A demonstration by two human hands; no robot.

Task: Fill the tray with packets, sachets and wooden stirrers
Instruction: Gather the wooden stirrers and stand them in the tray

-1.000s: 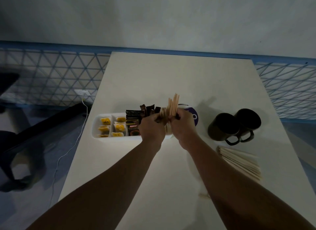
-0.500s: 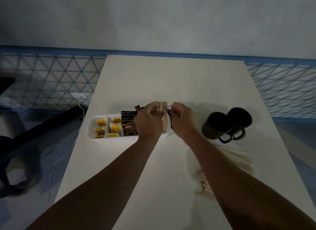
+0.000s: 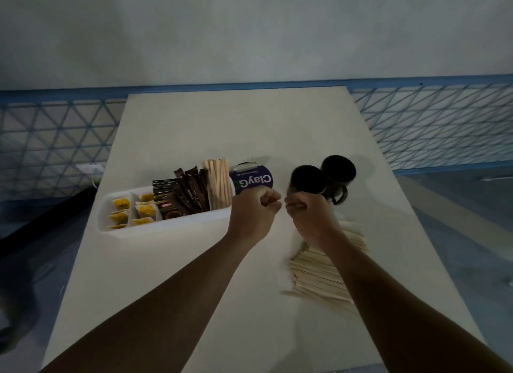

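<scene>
A white divided tray (image 3: 163,225) stands on the table. Its left compartments hold yellow sachets (image 3: 144,210), the middle holds dark brown packets (image 3: 184,195), and a bundle of wooden stirrers (image 3: 219,186) leans upright in its right end. My left hand (image 3: 255,209) is curled into a fist just right of the tray, holding nothing. My right hand (image 3: 308,213) is also curled and empty, close beside the left one. A loose pile of wooden stirrers (image 3: 319,272) lies on the table under my right forearm.
A purple labelled packet (image 3: 254,179) lies behind my left hand. Two black mugs (image 3: 322,178) stand right of it. The white table (image 3: 211,128) ends at a blue mesh railing (image 3: 430,122) behind and at both sides.
Both hands let go of the stirrer bundle, which now stands in the tray's right end. The hands pulled back to the right and curled into fists.
</scene>
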